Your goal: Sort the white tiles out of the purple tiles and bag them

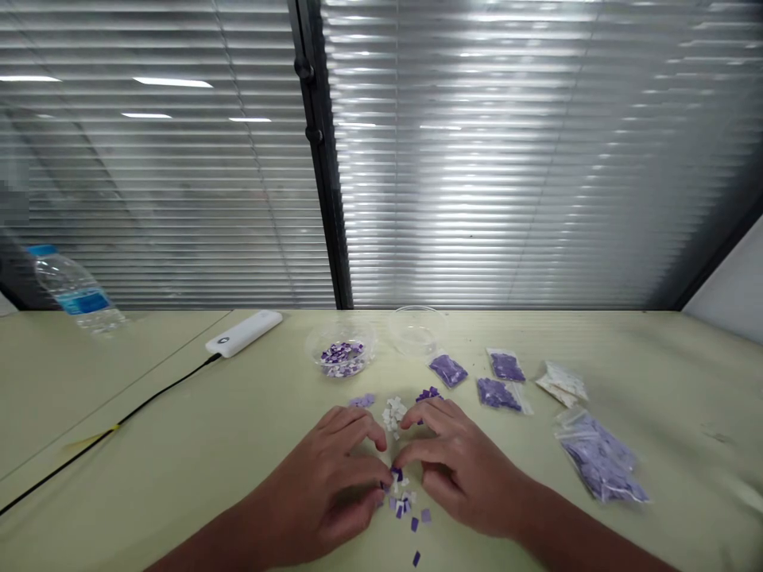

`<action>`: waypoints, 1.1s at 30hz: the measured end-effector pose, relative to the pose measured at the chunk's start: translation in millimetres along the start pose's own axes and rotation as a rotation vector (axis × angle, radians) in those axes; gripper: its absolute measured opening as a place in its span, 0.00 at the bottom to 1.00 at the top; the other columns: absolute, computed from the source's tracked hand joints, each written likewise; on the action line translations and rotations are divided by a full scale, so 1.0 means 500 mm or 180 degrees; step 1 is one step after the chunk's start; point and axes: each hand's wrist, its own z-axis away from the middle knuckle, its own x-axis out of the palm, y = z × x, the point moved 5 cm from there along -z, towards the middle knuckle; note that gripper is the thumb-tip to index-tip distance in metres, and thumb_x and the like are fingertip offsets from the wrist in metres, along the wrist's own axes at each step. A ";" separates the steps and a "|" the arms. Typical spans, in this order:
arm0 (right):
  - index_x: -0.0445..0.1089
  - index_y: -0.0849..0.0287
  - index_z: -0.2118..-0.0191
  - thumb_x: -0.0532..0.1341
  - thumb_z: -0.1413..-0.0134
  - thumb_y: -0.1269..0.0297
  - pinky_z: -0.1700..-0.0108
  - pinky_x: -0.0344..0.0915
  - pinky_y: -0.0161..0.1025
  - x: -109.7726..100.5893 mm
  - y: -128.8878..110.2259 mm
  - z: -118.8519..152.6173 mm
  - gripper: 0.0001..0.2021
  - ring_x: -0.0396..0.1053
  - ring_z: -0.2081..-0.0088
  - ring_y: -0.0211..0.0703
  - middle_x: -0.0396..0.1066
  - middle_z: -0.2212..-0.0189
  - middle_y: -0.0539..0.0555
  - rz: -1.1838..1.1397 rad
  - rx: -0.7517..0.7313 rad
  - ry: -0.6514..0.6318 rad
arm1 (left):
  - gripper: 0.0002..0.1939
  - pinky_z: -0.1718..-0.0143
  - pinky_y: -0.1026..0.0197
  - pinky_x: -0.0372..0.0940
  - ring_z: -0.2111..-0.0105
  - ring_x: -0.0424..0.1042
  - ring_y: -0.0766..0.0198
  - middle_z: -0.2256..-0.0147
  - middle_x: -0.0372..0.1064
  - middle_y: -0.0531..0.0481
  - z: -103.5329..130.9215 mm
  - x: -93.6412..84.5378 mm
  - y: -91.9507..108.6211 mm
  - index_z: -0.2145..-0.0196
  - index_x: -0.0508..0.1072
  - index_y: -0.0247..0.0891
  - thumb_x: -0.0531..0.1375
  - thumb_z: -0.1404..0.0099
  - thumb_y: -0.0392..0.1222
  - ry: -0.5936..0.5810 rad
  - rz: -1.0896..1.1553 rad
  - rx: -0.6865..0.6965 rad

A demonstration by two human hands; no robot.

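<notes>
My left hand (334, 477) rests low over the table, fingers curled and apart, its index finger and thumb at the left edge of a loose mixed pile of small flat pieces (400, 504) in dark purple, lavender and white. From the other side my right hand (456, 461) reaches in, fingers bent and spread; its index fingertip is by a dark purple piece (396, 474). Beyond the fingertips lie a lavender heap (362, 400), a white heap (393, 414) and a dark purple heap (427, 393), the last partly hidden by my right hand.
Behind stand a clear round dish (342, 351) of mixed pieces and a clear round dish or lid (418, 330). Several small bags of purple (448, 370), white (562, 383) and lavender pieces (602, 454) lie right. A white power bank (244, 333) with black cable and a water bottle (80, 294) are left.
</notes>
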 end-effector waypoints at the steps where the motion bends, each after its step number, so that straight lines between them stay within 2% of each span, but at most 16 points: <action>1: 0.79 0.49 0.55 0.60 0.49 0.82 0.45 0.63 0.48 0.001 0.001 0.000 0.22 0.67 0.48 0.50 0.72 0.52 0.53 -0.0003 0.0013 0.0009 | 0.12 0.45 0.50 0.59 0.51 0.70 0.55 0.56 0.72 0.49 0.000 0.000 0.000 0.58 0.76 0.46 0.59 0.33 0.30 -0.0019 0.0006 -0.0007; 9: 0.79 0.50 0.56 0.59 0.51 0.84 0.44 0.62 0.48 0.003 0.008 0.000 0.23 0.67 0.48 0.48 0.71 0.51 0.52 -0.0136 0.0086 0.0067 | 0.14 0.44 0.49 0.58 0.52 0.70 0.56 0.55 0.72 0.49 0.004 0.005 -0.009 0.53 0.75 0.47 0.58 0.32 0.31 -0.0107 0.0084 -0.0128; 22: 0.79 0.47 0.56 0.59 0.51 0.84 0.45 0.60 0.49 0.009 0.013 0.003 0.24 0.66 0.47 0.49 0.70 0.51 0.51 0.0018 0.0096 0.0098 | 0.12 0.51 0.52 0.59 0.55 0.69 0.56 0.58 0.72 0.49 0.001 0.005 -0.013 0.56 0.76 0.45 0.58 0.31 0.31 -0.0001 0.0131 -0.0194; 28: 0.78 0.50 0.56 0.60 0.49 0.82 0.45 0.59 0.51 0.007 -0.005 0.001 0.21 0.65 0.48 0.51 0.70 0.51 0.53 0.0277 -0.0092 0.0051 | 0.12 0.52 0.52 0.58 0.57 0.68 0.57 0.60 0.71 0.49 0.004 0.009 -0.015 0.57 0.77 0.44 0.57 0.31 0.30 0.0051 0.0149 -0.0094; 33: 0.77 0.51 0.55 0.60 0.48 0.82 0.44 0.58 0.51 0.004 -0.007 -0.002 0.21 0.65 0.47 0.51 0.69 0.50 0.53 0.0277 -0.0066 0.0071 | 0.11 0.52 0.52 0.58 0.56 0.68 0.57 0.60 0.71 0.49 0.002 0.008 -0.015 0.57 0.76 0.44 0.57 0.30 0.31 0.0047 0.0158 -0.0108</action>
